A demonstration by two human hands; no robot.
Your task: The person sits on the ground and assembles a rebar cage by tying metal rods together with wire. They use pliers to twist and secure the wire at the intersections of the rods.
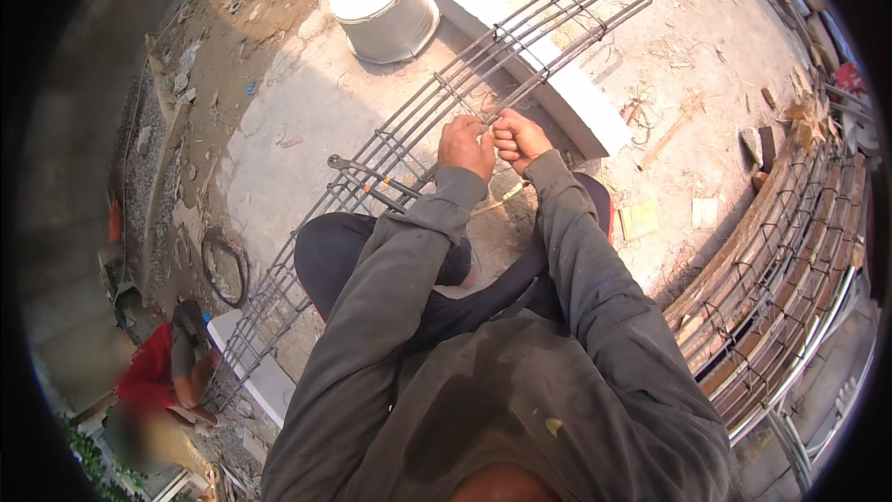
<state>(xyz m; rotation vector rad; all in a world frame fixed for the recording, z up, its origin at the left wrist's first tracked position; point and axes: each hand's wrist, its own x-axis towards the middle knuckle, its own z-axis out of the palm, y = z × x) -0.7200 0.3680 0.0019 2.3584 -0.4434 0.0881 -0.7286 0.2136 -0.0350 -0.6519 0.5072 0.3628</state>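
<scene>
A long rebar cage (406, 124) of parallel bars and square stirrups runs from the upper right down to the lower left in front of me. My left hand (466, 146) is closed at the cage's near side, its fingertips pinched by a stirrup. Right beside it, my right hand (522, 138) is curled closed at the same bar. What the fingers pinch is too small and hidden to make out. Near my left forearm, a pair of pincers (372, 178) with orange marks on its handles lies across the bars.
A long white block (581, 112) lies under the cage's far end, beside an upturned pale bucket (379, 14). More rebar cages (776, 270) are stacked at the right. A co-worker in red (153, 367) is at the cage's lower left end. Wire coils (226, 270) lie on the ground.
</scene>
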